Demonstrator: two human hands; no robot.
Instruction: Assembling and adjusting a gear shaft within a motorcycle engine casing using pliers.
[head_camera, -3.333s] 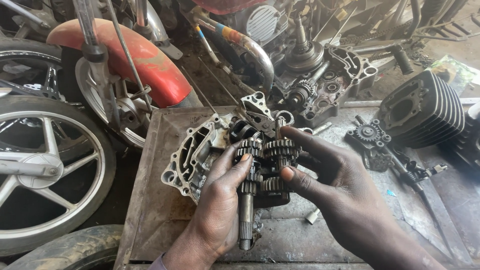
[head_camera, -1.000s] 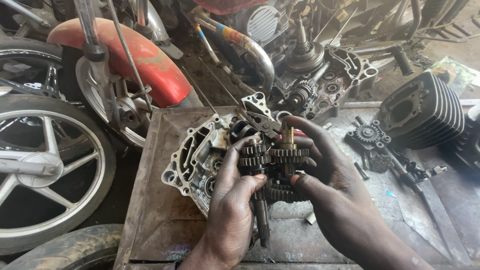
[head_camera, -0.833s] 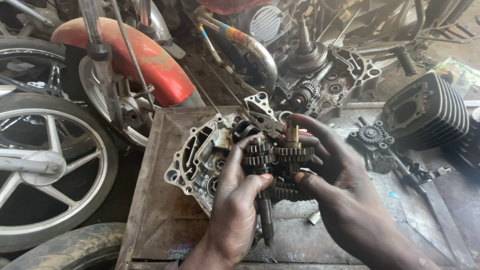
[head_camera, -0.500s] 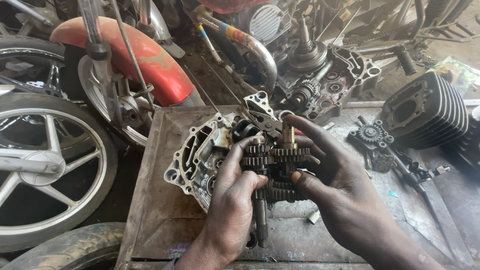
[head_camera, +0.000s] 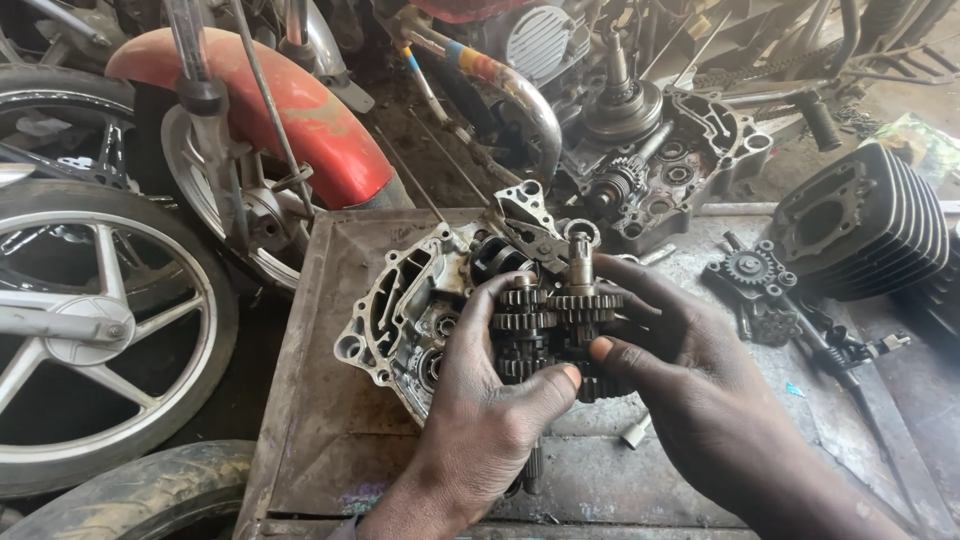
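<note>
Both hands grip two meshed gear shafts (head_camera: 555, 325) between them, upright. The left hand (head_camera: 495, 420) wraps the left stack, thumb across the lower gears; the right hand (head_camera: 690, 385) cups the right stack. Just behind the left fingers lies an open crankcase (head_camera: 400, 315) on a metal tray (head_camera: 310, 440). Right of the right hand lies a finned cylinder (head_camera: 860, 220).

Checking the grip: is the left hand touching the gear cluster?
Touching. The head view shows the left hand wrapped around the gear cluster, fingers pressed on the gear teeth.

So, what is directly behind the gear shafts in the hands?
An open engine case half on the metal tray. Left hand, right hand and gear shafts cover its middle.
</note>
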